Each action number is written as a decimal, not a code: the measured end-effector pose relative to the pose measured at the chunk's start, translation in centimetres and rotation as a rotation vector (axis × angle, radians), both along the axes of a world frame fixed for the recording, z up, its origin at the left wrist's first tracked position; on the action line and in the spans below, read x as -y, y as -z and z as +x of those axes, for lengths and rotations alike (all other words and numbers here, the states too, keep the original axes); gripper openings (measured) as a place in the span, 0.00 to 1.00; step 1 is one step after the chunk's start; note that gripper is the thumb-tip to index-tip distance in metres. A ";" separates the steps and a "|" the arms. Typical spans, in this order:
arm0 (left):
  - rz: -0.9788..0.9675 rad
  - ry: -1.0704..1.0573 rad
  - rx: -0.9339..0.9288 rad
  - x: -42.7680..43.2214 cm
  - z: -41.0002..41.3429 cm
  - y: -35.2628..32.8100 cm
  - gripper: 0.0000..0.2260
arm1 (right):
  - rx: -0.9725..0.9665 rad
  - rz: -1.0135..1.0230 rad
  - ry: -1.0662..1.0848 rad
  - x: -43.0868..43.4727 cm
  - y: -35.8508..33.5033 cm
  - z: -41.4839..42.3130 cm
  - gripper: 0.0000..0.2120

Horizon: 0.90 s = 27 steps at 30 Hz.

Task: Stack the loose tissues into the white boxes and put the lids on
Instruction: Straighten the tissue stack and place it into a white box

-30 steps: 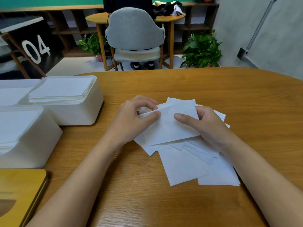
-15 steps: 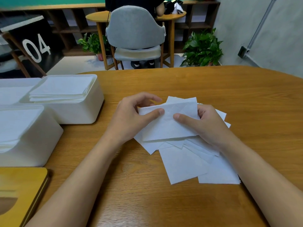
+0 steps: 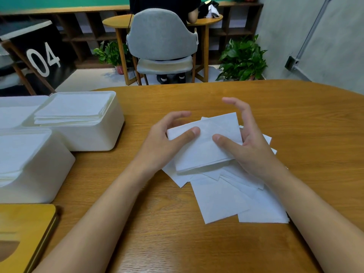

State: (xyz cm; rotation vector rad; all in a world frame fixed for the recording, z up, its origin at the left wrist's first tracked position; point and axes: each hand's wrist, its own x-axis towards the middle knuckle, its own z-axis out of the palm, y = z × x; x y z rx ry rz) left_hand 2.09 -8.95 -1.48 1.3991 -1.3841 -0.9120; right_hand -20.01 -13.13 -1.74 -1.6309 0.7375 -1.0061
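Observation:
A small stack of white tissues [image 3: 204,148] is held just above the table between both hands. My left hand [image 3: 165,142] grips its left edge, thumb on top and fingers curled behind. My right hand [image 3: 248,146] holds the right edge with the thumb on top, its fingers raised and spread behind the stack. Several loose tissues [image 3: 226,198] lie fanned out on the wooden table beneath. Two open white boxes stand at the left, the far box [image 3: 94,138] and the near box [image 3: 39,174], each filled with stacked tissues.
A bamboo lid [image 3: 25,231] with an oval slot lies at the front left corner. Another white box [image 3: 13,107] shows at the far left edge. Beyond the wooden table [image 3: 295,119] are a grey chair [image 3: 161,40] with a seated person, and potted plants.
Both hands have lifted the top tissues slightly off the pile and squared them. My right hand's fingers have risen from under the sheets and spread open behind the stack.

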 end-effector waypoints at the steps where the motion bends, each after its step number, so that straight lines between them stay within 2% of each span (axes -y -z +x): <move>1: 0.031 0.019 -0.061 0.0 -0.1 0.0 0.17 | 0.028 0.026 -0.011 0.1 0.0 -0.1 0.27; 3: 0.015 -0.009 -0.107 -0.1 -0.3 0.1 0.15 | -0.005 0.013 -0.017 0.3 -0.1 -0.5 0.20; 5: -0.069 -0.064 -0.058 0.2 -0.4 0.6 0.16 | -0.153 -0.037 -0.025 0.6 -0.2 -0.8 0.13; 7: -0.180 -0.110 0.074 0.3 -0.7 1.1 0.21 | -0.196 -0.019 0.014 0.8 -0.1 -1.1 0.13; 10: -0.354 -0.112 0.358 0.2 -1.1 1.8 0.27 | -0.160 -0.009 0.210 1.6 -0.2 -1.6 0.15; 12: -0.399 0.033 0.464 0.1 -1.2 2.3 0.25 | -0.164 -0.003 0.305 2.1 0.0 -2.0 0.16; 16: -0.323 0.272 0.629 0.2 -1.4 3.4 0.24 | -0.153 0.028 0.341 2.4 0.1 -2.2 0.18; 22: -0.294 0.214 0.685 0.9 -1.9 3.9 0.18 | -0.136 -0.007 0.343 2.4 0.3 -2.0 0.18; 27: -0.502 0.114 0.807 1.1 -2.8 3.8 0.09 | -0.148 -0.002 0.340 2.5 0.4 -2.0 0.18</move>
